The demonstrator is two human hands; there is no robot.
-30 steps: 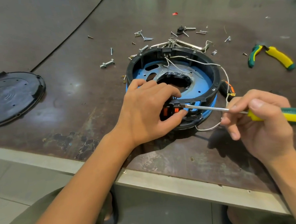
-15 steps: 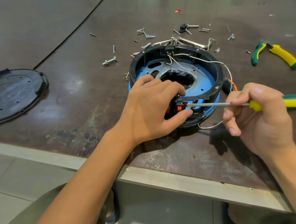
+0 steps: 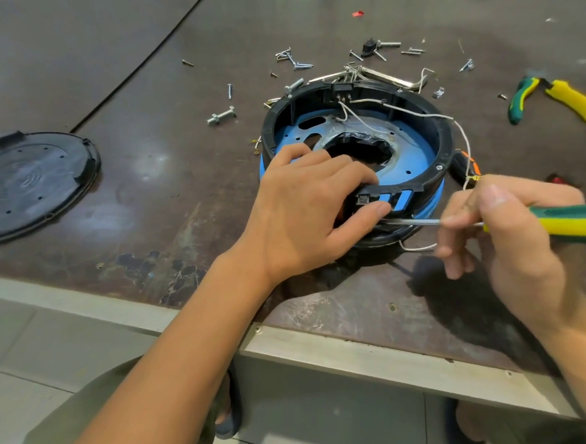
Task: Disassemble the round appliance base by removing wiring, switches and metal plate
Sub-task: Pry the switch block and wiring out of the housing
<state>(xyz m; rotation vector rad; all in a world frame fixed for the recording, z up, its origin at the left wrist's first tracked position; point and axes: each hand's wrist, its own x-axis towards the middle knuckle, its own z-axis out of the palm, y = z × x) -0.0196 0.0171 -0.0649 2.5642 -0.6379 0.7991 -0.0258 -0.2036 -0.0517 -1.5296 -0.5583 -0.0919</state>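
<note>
The round black and blue appliance base (image 3: 441,144) lies open side up on the brown table (image 3: 145,182). A metal plate (image 3: 371,127) sits inside it, and white wires (image 3: 457,126) run from the far rim over the right side. My left hand (image 3: 311,210) grips the near rim around a black switch block (image 3: 365,198), thumb below it. My right hand (image 3: 512,239) holds a green and yellow screwdriver (image 3: 573,223); its shaft points left under the thumb at the rim's outer wall.
A black round cover (image 3: 32,183) lies at the left. Several loose screws and a bolt (image 3: 221,116) are scattered beyond the base, with bent metal strips (image 3: 378,76). Green and yellow pliers (image 3: 558,101) lie at the right. The table's metal edge (image 3: 361,355) runs close in front.
The screwdriver tip has dropped from the switch block at the rim's top to lower on the rim's outer wall, under my left thumb. My left hand keeps its grip.
</note>
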